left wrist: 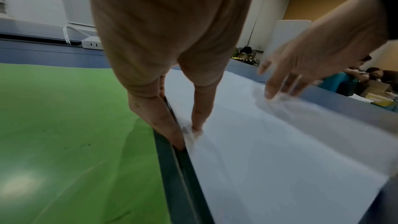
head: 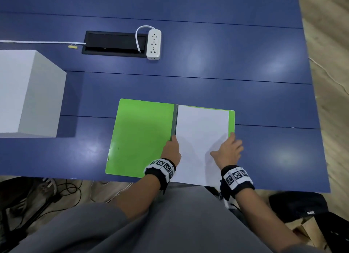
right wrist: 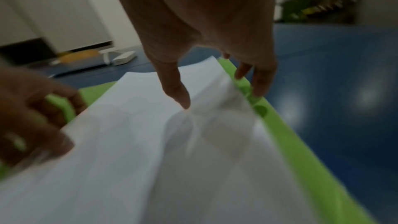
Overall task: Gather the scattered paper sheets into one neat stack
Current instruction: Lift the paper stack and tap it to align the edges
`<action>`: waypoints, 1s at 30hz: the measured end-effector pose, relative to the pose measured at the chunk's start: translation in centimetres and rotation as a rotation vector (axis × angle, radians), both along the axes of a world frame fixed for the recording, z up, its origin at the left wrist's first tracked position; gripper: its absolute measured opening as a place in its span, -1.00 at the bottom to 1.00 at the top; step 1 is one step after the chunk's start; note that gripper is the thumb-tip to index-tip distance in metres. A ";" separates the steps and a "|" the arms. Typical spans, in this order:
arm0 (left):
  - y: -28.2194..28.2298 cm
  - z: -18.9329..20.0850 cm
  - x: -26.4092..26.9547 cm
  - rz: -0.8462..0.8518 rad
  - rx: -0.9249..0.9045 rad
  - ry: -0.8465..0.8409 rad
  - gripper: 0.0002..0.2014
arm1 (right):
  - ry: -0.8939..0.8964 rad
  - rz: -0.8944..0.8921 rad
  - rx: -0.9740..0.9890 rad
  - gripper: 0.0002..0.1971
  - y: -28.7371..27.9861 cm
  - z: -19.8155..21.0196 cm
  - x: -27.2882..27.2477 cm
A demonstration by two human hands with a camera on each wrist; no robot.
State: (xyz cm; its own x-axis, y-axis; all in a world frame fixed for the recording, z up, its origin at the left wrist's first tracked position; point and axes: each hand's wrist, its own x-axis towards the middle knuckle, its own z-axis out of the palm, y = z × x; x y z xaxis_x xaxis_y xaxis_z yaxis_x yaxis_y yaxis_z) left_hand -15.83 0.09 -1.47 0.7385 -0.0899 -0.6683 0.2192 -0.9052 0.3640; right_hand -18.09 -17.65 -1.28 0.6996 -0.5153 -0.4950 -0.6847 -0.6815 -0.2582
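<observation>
Blue bench (head: 207,67), seen from above. An open green folder (head: 139,137) lies flat at the near edge, its dark spine (head: 174,120) running near to far down the middle. The white paper sheets (head: 200,132) rest in one pile on the folder's right half, left edge against the spine; the near edge of the pile overhangs the bench edge slightly. Left hand (head: 171,149) sits at the pile's left edge beside the spine: in the left wrist view its fingers (left wrist: 155,117) are straight and pressed together along the spine, with the thumb (left wrist: 201,108) down on the paper, tip touching the sheet. Right hand (head: 229,150) is at the pile's right edge, grip spread: the thumb (right wrist: 174,88) presses on the top sheet, the other fingers (right wrist: 261,77) reach down past the paper's edge onto the green margin. That view is blurred; whether any sheet is lifted, cannot tell. On the far side, well apart from the folder: a white power strip (head: 154,44) beside a black cable hatch (head: 113,43). A white box (head: 28,92) stands at the left.
</observation>
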 end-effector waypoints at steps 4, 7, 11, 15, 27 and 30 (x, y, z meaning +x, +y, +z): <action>-0.3 -0.1 -0.4 0.002 0.021 -0.027 -0.49 | -0.185 0.643 -0.182 -0.09 3.6 0.0 -0.4; 0.0 -0.2 -0.3 0.027 0.027 -0.034 -0.46 | -0.042 0.888 -0.091 -0.03 5.9 -0.9 -0.6; 0.7 -0.6 -0.5 0.069 0.000 -0.026 -0.41 | 0.114 1.000 -0.066 0.10 6.9 -1.8 -0.7; 3.3 -1.0 -0.8 0.186 0.062 0.014 -0.29 | 0.158 0.994 -0.048 0.13 6.9 -2.1 -0.9; 18.2 -2.7 -4.7 0.716 0.465 0.030 0.06 | 0.222 0.959 -0.012 0.15 7.6 -2.0 -0.5; 18.4 -2.4 -4.8 0.813 0.395 -0.012 -0.15 | 0.221 0.945 -0.008 0.16 7.7 -1.9 -0.5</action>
State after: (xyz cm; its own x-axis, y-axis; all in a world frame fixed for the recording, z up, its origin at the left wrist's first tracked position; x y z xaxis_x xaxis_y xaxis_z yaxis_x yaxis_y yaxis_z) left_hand -20.63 18.54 -3.91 0.4809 0.6971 -0.5317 0.8440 -0.5324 0.0652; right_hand -18.57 -9.98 -3.16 0.7186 0.2080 -0.6636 0.1139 -0.9765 -0.1827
